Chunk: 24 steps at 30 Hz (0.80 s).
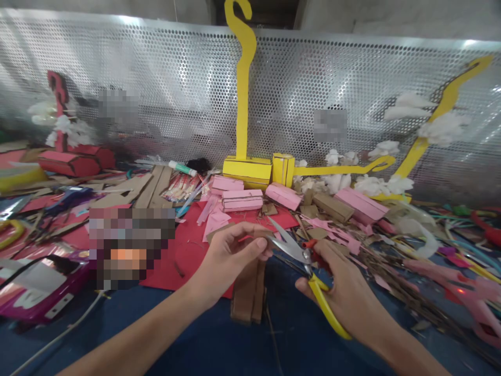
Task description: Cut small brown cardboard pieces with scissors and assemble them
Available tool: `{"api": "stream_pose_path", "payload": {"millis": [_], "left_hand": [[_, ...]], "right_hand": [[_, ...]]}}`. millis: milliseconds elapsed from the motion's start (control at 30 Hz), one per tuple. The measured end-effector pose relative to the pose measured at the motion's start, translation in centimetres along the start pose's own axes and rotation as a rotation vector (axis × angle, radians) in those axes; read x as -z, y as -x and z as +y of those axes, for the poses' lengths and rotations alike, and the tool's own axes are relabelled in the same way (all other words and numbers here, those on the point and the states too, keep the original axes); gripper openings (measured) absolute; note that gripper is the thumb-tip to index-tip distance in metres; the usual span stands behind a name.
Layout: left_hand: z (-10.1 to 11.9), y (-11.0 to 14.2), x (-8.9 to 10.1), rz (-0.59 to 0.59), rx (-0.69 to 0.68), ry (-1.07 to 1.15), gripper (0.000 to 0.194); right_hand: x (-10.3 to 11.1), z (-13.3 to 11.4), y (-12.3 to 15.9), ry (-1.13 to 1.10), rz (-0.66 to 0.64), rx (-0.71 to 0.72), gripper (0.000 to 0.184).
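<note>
My left hand (225, 261) is closed, with thumb and fingers pinching a small brown cardboard piece (263, 233) above the table. In my right hand (346, 287) are yellow-handled scissors (291, 246), with the fingers wrapped round the handles. The blades are apart and point up and left, with their tips close to the cardboard. Whether they touch it, I cannot tell. Below my left hand lies a wider brown cardboard strip (247, 300), partly covered by the fingers. A red sheet (172, 261) is behind and left of that hand.
Several pink boxes (242, 200) stand before a yellow box with a tall hook (242, 104). A pink glue gun (457, 284) lies at right beside cardboard scraps. At left is a purple object (50, 292) with a cable. A perforated metal panel (176, 104) closes the back.
</note>
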<state>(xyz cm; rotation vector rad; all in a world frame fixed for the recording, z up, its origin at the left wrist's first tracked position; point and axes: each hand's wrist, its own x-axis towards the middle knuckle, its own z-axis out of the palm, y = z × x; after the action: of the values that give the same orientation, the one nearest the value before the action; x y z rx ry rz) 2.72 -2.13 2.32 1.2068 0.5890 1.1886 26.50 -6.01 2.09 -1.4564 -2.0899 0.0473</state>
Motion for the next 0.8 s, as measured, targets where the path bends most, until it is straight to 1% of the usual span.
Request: {"api": "stream_pose_path", "payload": {"millis": [167, 267, 433, 633, 800], "left_hand": [[0.16, -0.04, -0.32, -0.062, -0.031, -0.016, 0.012], [0.17, -0.09, -0.31, -0.075, -0.059, -0.043, 0.009], [-0.14, 0.02, -0.06, -0.08, -0.111, -0.049, 0.004], [-0.12, 0.28, -0.33, -0.081, -0.124, -0.003, 0.003], [-0.11, 0.37, -0.38, -0.109, -0.124, 0.067, 0.005]], "right_hand": [[-0.36, -0.4, 0.44, 0.047, -0.022, -0.002, 0.037], [-0.33, -0.34, 0.52, 0.051, -0.028, 0.018, 0.041], [-0.23, -0.15, 0.59, 0.055, 0.007, 0.032, 0.046], [-0.22, -0.51, 0.86, 0.061, 0.051, 0.073, 0.052], [-0.1, -0.55, 0.84, 0.066, 0.075, 0.109, 0.051]]}}
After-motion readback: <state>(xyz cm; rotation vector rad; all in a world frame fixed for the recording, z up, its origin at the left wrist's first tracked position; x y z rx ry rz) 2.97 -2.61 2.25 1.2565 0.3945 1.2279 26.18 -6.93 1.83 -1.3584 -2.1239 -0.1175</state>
